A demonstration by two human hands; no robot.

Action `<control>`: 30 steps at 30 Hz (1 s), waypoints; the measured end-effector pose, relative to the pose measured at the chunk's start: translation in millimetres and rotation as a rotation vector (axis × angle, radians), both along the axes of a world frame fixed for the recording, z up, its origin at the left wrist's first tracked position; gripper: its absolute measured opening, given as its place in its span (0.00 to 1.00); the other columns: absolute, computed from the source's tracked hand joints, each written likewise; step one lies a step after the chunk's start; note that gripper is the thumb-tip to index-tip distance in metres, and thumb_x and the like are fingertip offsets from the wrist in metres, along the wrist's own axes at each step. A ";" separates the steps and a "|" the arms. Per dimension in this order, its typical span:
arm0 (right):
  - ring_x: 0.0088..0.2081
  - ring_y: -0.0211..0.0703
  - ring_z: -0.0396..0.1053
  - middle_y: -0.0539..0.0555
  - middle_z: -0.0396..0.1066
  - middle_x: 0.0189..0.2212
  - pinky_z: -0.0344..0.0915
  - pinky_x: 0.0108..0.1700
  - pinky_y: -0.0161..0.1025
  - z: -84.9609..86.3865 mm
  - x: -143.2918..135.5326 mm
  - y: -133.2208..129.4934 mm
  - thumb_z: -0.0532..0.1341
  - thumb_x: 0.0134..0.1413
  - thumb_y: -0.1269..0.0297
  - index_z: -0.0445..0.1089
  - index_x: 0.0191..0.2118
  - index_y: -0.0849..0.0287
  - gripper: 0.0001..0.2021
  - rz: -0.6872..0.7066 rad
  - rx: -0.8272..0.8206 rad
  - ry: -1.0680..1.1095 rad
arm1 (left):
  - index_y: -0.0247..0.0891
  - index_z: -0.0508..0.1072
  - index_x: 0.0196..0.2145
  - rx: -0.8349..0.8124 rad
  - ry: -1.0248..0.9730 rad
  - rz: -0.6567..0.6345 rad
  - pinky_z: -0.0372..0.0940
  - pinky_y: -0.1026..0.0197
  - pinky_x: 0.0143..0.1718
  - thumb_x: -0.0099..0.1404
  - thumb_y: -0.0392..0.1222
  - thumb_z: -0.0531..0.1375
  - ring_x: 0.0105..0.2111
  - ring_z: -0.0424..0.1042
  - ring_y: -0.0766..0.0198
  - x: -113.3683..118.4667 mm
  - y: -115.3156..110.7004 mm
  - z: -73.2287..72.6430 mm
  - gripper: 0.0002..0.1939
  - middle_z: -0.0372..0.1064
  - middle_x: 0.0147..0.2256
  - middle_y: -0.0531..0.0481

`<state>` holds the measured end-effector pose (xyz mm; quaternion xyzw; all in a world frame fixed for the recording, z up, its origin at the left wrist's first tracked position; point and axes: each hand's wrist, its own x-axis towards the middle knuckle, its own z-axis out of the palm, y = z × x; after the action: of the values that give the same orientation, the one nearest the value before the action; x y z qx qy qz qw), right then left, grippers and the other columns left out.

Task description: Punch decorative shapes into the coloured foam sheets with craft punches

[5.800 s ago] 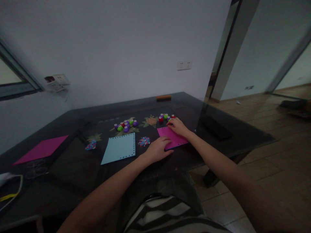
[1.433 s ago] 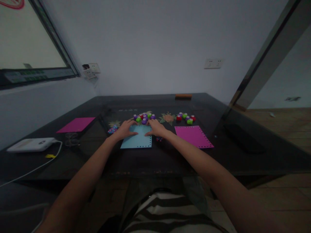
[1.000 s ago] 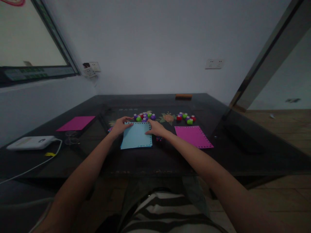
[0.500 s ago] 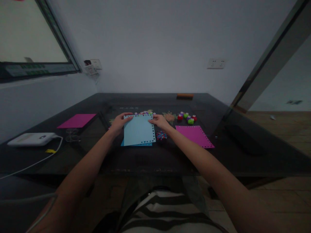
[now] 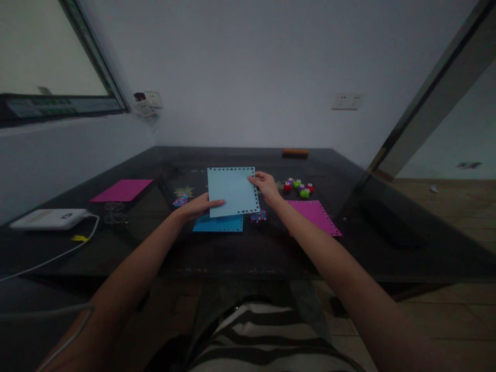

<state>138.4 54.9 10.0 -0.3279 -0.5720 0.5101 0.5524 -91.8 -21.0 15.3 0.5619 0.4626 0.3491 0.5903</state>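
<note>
A light blue sheet [image 5: 232, 192] with small holes along its top, right and lower edges is held up between both hands. My left hand [image 5: 199, 205] grips its lower left edge, the thumb over the front. My right hand [image 5: 265, 185] pinches its upper right edge. Beneath and nearer to me, a darker blue sheet [image 5: 218, 224] lies on the table, partly covered. Small colourful beads lie in one pile [image 5: 181, 200] beside my left hand and in another pile [image 5: 258, 216] just right of the light blue sheet.
A pink sheet with holes [image 5: 315, 217] lies under my right forearm's far side, and a plain pink sheet [image 5: 122, 190] at the left. Several eyed toys [image 5: 301, 189] cluster behind. A white device [image 5: 50, 219] with a cable and an orange bar [image 5: 295, 152] also sit on the dark table [image 5: 248, 258].
The light blue sheet has moved up and to the right with both hands, uncovering more of the darker blue sheet. My left hand now holds it lower down.
</note>
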 end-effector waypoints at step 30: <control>0.27 0.37 0.63 0.48 0.67 0.24 0.59 0.30 0.35 7.4 -1.4 -6.0 0.67 0.36 0.52 0.67 0.27 0.58 0.15 -0.120 0.110 -0.072 | 0.33 0.75 0.25 0.213 0.285 -0.146 0.56 0.61 0.21 0.52 0.47 0.64 0.18 0.61 0.65 -1.6 4.5 -4.8 0.13 0.66 0.19 0.46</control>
<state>137.0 49.0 17.4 -0.3491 -0.5980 0.4315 0.5782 -93.4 -16.5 10.5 0.6969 0.4599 0.2694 0.4798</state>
